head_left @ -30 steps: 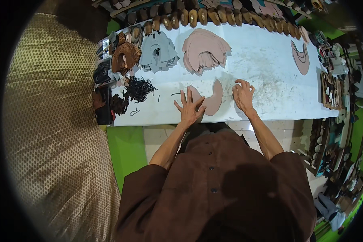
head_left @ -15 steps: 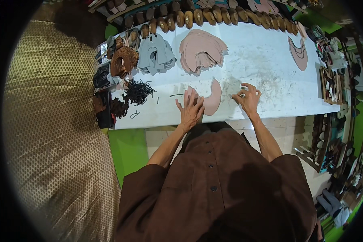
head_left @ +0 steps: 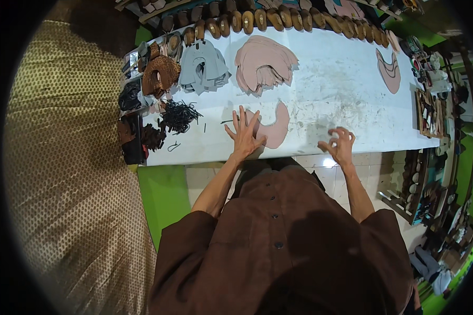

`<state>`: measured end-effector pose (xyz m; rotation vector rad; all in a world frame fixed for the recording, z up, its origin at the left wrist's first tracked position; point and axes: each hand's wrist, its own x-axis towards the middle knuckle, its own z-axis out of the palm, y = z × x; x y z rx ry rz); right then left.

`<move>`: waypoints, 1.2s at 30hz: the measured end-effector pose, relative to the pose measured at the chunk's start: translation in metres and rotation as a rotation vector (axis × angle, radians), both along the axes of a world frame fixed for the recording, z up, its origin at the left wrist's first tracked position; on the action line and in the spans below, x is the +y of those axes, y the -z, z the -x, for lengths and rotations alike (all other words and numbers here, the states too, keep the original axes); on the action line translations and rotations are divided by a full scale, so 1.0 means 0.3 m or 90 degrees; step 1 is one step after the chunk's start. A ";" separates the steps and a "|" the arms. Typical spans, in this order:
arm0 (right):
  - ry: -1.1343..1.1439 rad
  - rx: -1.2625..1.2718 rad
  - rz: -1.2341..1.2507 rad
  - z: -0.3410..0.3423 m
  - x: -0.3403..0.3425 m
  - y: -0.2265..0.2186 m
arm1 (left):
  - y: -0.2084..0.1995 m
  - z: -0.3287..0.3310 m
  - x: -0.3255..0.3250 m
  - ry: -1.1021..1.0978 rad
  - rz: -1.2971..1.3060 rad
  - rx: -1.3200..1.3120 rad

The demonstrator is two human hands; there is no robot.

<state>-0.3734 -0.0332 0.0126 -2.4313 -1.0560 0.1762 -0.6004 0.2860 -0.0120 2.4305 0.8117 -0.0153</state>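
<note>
A pink U-shaped shoe-upper piece (head_left: 279, 128) lies flat near the table's front edge. Over its left arm rests my left hand (head_left: 244, 137), fingers spread, covering part of it. To the right of that piece, my right hand (head_left: 341, 146) hovers by the table edge. Its fingers are bent and apart, and I see nothing between them. Just left of my left hand is a short dark strip (head_left: 226, 122). Beyond the hands sits a stack of similar pink pieces (head_left: 249, 60), with a grey stack (head_left: 189, 63) on its left.
Wooden shoe lasts (head_left: 260, 20) line the table's far edge. Brown spotted pieces (head_left: 165, 71) and a heap of black strips (head_left: 180, 116) lie at left. Another pink piece (head_left: 393, 81) is at far right, near a wooden tray (head_left: 428, 115) of tools.
My right hand has moved right and toward me, and its thumb and forefinger have parted. My left hand has shifted slightly on the pink piece, its fingers spread wider.
</note>
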 end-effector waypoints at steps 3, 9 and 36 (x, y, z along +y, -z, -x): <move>-0.083 0.013 0.073 0.072 -0.024 -0.026 | -0.010 0.007 0.005 0.000 -0.013 -0.029; -0.068 -0.078 0.013 0.123 0.049 0.000 | 0.018 0.089 -0.054 0.073 -0.104 -0.074; -0.206 0.009 -0.074 0.247 0.523 -0.001 | 0.040 0.459 0.092 -0.393 -0.193 -0.072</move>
